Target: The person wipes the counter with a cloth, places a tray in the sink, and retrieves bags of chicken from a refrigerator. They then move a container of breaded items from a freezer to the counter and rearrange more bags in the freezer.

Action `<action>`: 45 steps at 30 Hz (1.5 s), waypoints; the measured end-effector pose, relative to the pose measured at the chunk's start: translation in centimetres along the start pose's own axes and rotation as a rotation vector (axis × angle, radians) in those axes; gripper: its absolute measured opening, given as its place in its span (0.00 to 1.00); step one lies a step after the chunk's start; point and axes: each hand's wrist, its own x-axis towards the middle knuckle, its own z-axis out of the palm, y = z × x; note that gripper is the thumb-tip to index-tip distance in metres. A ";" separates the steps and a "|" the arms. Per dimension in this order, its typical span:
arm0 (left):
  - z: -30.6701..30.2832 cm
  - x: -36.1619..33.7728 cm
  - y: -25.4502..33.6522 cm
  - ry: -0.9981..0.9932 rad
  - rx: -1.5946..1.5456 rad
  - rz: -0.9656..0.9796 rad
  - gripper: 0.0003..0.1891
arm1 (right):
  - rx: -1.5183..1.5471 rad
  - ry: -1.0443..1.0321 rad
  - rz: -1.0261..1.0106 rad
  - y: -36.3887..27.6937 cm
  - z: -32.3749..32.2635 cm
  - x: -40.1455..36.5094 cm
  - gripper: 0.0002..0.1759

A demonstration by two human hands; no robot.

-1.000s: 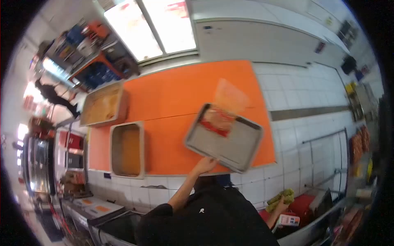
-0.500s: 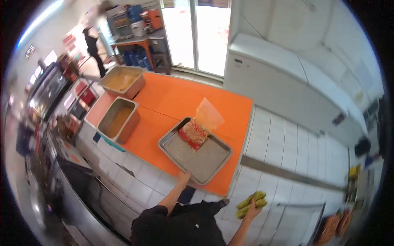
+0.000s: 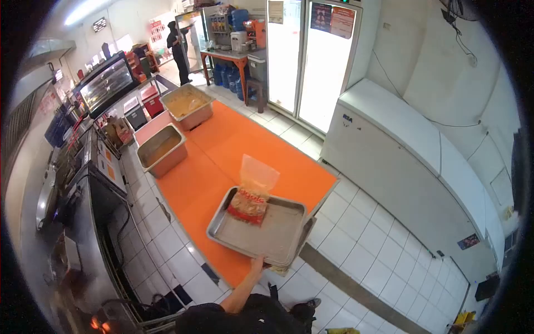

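My left hand [image 3: 257, 263] grips the near rim of a shallow metal tray [image 3: 278, 239], its fingers curled at the edge. The tray rests at the near right corner of an orange-topped table [image 3: 200, 195]. Inside it, toward the left side, lies a red-and-clear plastic bag [image 3: 248, 206] of light brown contents, its clear top standing up. At the bottom edge of the view a sliver of a yellow-green thing [image 3: 342, 331] shows. My right hand is out of view.
Two deep metal pans [image 3: 161, 149] of orange-brown contents stand at the table's far left end. A long white chest freezer [image 3: 389, 150] runs along the right. Glass-door fridges [image 3: 328, 67] are behind. Cooking equipment [image 3: 83, 222] lines the left. A person in black [image 3: 179, 53] stands far back.
My view has tilted upward. My right hand, which held the yellow-green bundle, has dropped out below the frame. My left hand stays on the tray's rim.
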 end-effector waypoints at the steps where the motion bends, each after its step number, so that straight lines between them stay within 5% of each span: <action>1: 2.1 -1.6 1.1 0.077 0.018 0.085 0.12 | 0.006 0.038 -0.005 -0.9 -0.1 2.2 0.24; 5: 4.4 1.8 -1.0 0.275 -0.168 0.219 0.10 | 0.063 0.118 -0.070 -3.5 0.8 11.3 0.26; 7: 5.2 1.0 1.8 0.038 -0.060 0.227 0.12 | 0.137 0.067 -0.125 -4.0 4.2 16.3 0.27; 8: 7.4 0.7 2.3 0.057 -0.062 0.244 0.12 | 0.169 -0.142 -0.037 -6.0 6.7 17.7 0.29; 11: 14.5 -0.1 1.6 0.253 -0.284 0.297 0.08 | -0.061 -0.255 0.104 -14.1 18.7 18.5 0.29; 15: 15.2 5.9 -2.5 0.370 -0.321 0.374 0.09 | -0.137 -0.617 -0.151 -16.1 33.0 22.8 0.26; 21: 20.5 8.3 -2.3 0.519 -0.412 0.374 0.14 | -0.152 -0.792 -0.060 -22.5 50.6 23.7 0.27; 23: 23.8 9.9 -0.3 0.445 -0.443 0.478 0.14 | -0.198 -0.715 -0.217 -23.4 56.3 26.4 0.28; 27: 25.4 15.5 -1.8 0.831 -0.517 0.429 0.18 | -0.276 -0.853 -0.179 -28.8 65.3 28.2 0.27; 28: 23.1 17.5 -3.7 0.619 -0.449 0.486 0.22 | -0.369 -0.802 -0.288 -30.1 67.8 28.6 0.29; 32: 27.3 14.7 1.9 0.673 -0.540 0.565 0.19 | -0.665 -0.646 -0.809 -30.5 78.9 38.5 0.35; 34: 26.6 17.3 1.3 0.980 -0.576 0.738 0.22 | -0.775 -0.592 -0.866 -32.0 84.6 38.7 0.39; 36: 18.3 21.8 -1.6 1.046 -0.528 0.677 0.24 | -0.904 -0.385 -0.998 -31.8 91.6 38.6 0.47; 41: 19.6 21.7 -0.3 0.979 -0.609 0.729 0.27 | -1.097 -0.500 -0.980 -30.8 102.7 43.0 0.51; 44: 20.2 22.0 3.6 1.365 -0.641 0.555 0.23 | -1.419 -0.536 -0.874 -30.0 105.8 42.6 0.53; 45: 19.0 22.2 3.4 1.498 -0.514 0.513 0.23 | -1.478 -0.235 -0.810 -30.8 106.4 38.0 0.53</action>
